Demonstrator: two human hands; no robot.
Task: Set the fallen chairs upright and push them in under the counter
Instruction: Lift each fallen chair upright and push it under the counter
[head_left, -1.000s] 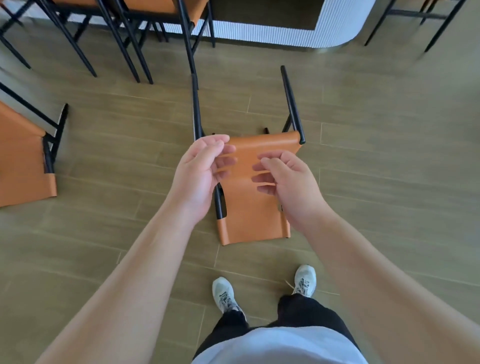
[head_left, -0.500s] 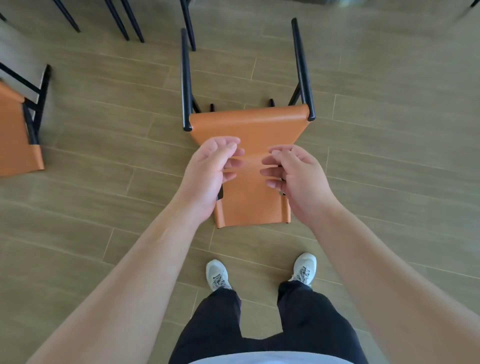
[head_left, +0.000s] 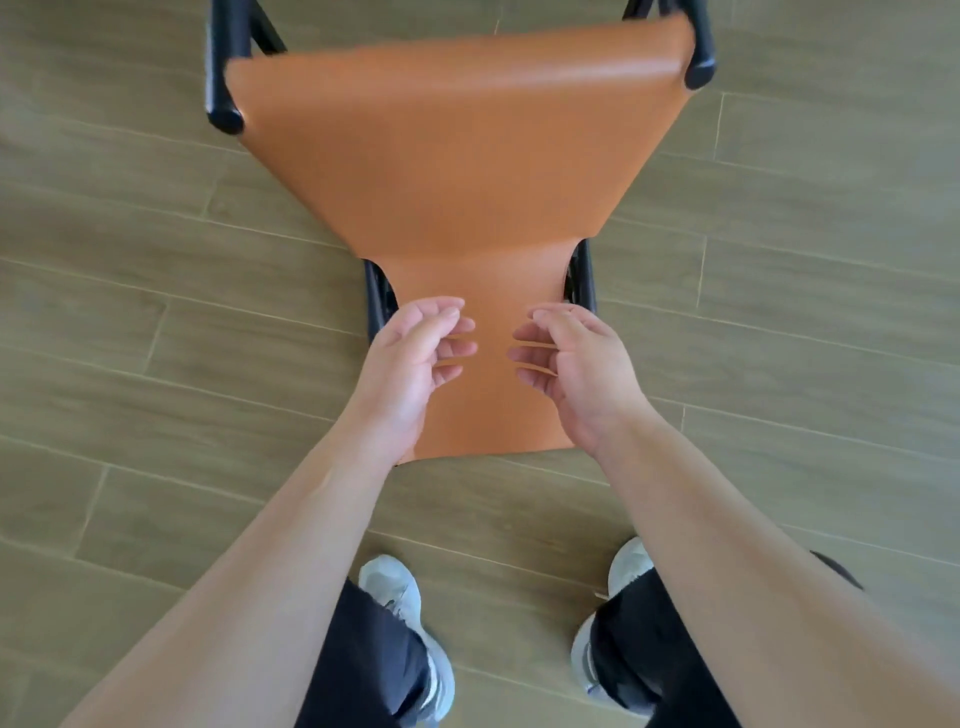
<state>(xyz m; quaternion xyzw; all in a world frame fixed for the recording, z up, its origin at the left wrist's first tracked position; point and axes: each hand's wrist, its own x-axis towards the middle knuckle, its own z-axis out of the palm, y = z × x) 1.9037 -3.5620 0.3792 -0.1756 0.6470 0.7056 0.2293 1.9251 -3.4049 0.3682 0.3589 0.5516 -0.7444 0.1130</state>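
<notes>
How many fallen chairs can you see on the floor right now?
1. An orange chair with a black frame lies on the floor directly ahead of the feet, under the left hand and right hand. Any others would be outside this view.

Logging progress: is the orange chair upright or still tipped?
Tipped: the orange chair lies on the wooden floor, backrest toward the person's shoes.

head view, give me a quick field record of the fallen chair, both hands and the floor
chair: orange leather chair with black metal frame, lying on its back
left hand: left hand, fingers loosely curled, over the narrow backrest part, holding nothing
right hand: right hand, likewise, holding nothing
floor: wood-look plank floor
feet: grey sneakers just short of the backrest's end
task state: chair not yet upright
</notes>
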